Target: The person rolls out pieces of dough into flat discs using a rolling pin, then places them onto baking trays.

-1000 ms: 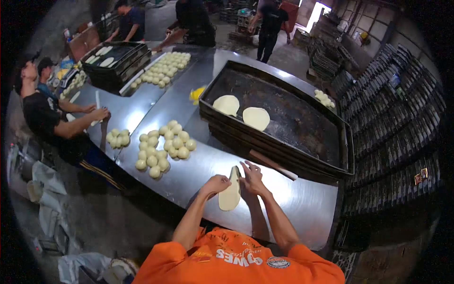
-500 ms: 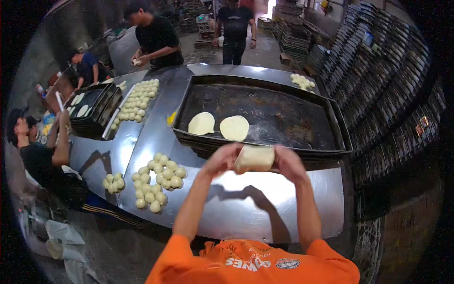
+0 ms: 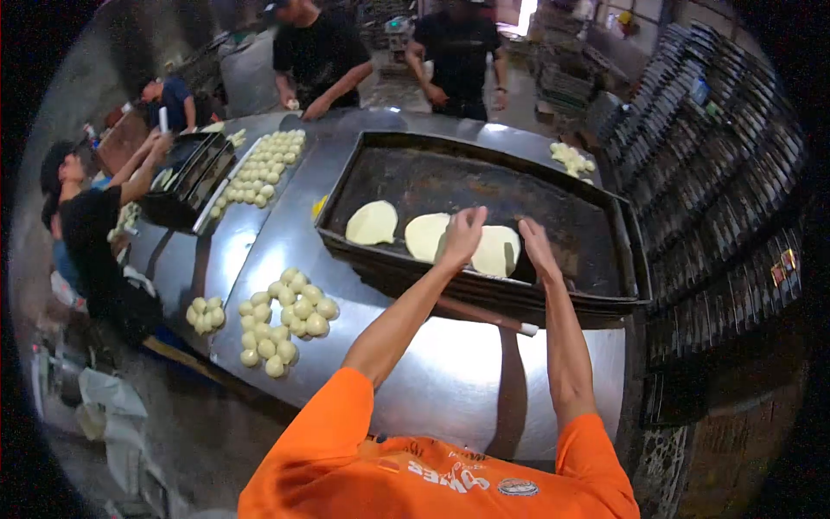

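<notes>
A flat round of dough (image 3: 496,252) lies at the front of the big dark baking tray (image 3: 553,297), between my two hands. My left hand (image 3: 463,237) is over its left edge, where it meets the neighbouring dough round (image 3: 425,237); the fingers point away from me and are apart from a grip. Just right of the dough, my right hand (image 3: 538,247) has its fingers stretched out and holds nothing. Another dough round (image 3: 373,223) lies farther left in the tray. A rolling pin (image 3: 484,315) rests on the metal table in front of the tray, partly behind my left forearm.
Several dough balls (image 3: 303,313) sit on the metal table (image 3: 415,381) to the left, with a smaller cluster (image 3: 206,315) beyond them. Rows of dough balls (image 3: 264,169) and stacked trays (image 3: 186,195) stand farther back. Co-workers surround the far side; tray stacks (image 3: 700,164) line the right.
My hands have moved forward from above the table to the tray. The dough they held, a pale folded-looking piece, now lies flat as a third round. The rolling pin has come into view.
</notes>
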Demonstrator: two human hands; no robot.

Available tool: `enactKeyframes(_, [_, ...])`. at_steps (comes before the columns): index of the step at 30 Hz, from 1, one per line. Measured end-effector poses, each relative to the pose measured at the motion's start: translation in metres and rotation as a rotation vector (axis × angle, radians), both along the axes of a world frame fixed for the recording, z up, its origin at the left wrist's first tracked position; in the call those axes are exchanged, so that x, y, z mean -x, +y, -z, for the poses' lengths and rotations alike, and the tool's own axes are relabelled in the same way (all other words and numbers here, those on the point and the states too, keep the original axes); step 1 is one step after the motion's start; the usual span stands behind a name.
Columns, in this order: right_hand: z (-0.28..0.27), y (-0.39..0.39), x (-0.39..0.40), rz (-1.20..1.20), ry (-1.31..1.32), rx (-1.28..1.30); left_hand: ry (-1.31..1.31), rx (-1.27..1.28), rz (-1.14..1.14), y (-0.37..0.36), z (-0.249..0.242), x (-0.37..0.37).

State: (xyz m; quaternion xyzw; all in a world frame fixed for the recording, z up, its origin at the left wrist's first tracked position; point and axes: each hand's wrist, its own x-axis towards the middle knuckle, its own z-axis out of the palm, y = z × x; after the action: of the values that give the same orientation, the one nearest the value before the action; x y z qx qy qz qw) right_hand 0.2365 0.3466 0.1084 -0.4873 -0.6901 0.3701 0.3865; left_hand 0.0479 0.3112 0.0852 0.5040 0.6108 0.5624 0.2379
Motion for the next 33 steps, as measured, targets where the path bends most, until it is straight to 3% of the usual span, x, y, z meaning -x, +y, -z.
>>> enactKeyframes(2, [0.033, 0.012, 0.007, 0.288, -0.221, -0.796, 0.052, -0.279, 0.045, -0.044, -0.031, 0.007])
enactKeyframes(4, [-0.022, -0.062, 0.02, 0.231, -0.047, -0.676, -0.019, -0.348, 0.109, -0.115, -0.052, 0.019])
enactKeyframes(6, [0.014, -0.114, 0.024, 0.18, 0.169, -0.543, 0.019, -0.306, -0.021, -0.181, -0.031, 0.039])
enactKeyframes(8, [0.054, -0.156, 0.007, -0.203, -0.062, -0.546, 0.083, -0.147, -0.196, -0.246, 0.022, 0.067])
enactKeyframes(9, [0.068, -0.168, 0.003, -0.253, -0.183, -0.523, -0.1, -0.055, -0.357, -0.28, 0.053, 0.08])
enactKeyframes(10, [0.083, -0.177, -0.002, -0.286, -0.309, -0.505, -0.009, 0.093, -0.51, -0.315, 0.076, 0.105])
enactKeyframes(11, [0.118, -0.178, -0.011, -0.135, -0.424, -0.538, -0.014, 0.289, -0.751, -0.347, 0.08, 0.123])
enactKeyframes(12, [0.149, -0.172, -0.021, 0.028, -0.54, -0.57, 0.086, 0.228, -0.886, -0.376, 0.096, 0.151])
enactKeyframes(13, [0.155, -0.167, -0.032, -0.032, -0.583, -0.517, 0.009, 0.24, -0.966, -0.398, 0.094, 0.173])
enactKeyframes(16, [0.154, -0.172, -0.032, -0.057, -0.589, -0.378, 0.536, 0.512, -1.227, -0.448, 0.147, 0.242])
enactKeyframes(19, [0.146, -0.188, -0.014, -0.095, -0.539, -0.421, 0.691, 0.526, -1.09, -0.443, 0.142, 0.243])
enactKeyframes(21, [0.143, -0.202, -0.009, -0.13, -0.5, -0.429, 0.212, 0.608, -0.901, -0.417, 0.118, 0.21])
enactKeyframes(23, [0.136, -0.219, -0.004, -0.129, -0.475, -0.4, -0.078, 0.389, -0.59, -0.39, 0.09, 0.147])
enactKeyframes(24, [0.143, -0.224, -0.008, -0.134, -0.46, -0.393, -0.127, 0.308, -0.347, -0.379, 0.081, 0.117])
enactKeyframes(26, [0.143, -0.234, -0.01, -0.115, -0.46, -0.384, -0.483, 0.343, 0.106, -0.358, 0.051, 0.059])
enactKeyframes(28, [0.134, -0.241, -0.01, -0.106, -0.478, -0.369, -0.696, 0.208, 0.378, -0.34, 0.058, 0.02])
enactKeyframes(30, [0.125, -0.246, -0.01, -0.11, -0.446, -0.316, -0.606, 0.397, 0.434, -0.328, 0.065, 0.018])
enactKeyframes(32, [0.129, -0.243, -0.016, -0.156, -0.476, -0.278, 0.076, 0.437, 0.2, -0.33, 0.123, 0.031])
enactKeyframes(33, [0.125, -0.25, -0.015, -0.118, -0.551, -0.366, 0.173, 0.526, 0.046, -0.337, 0.116, 0.028])
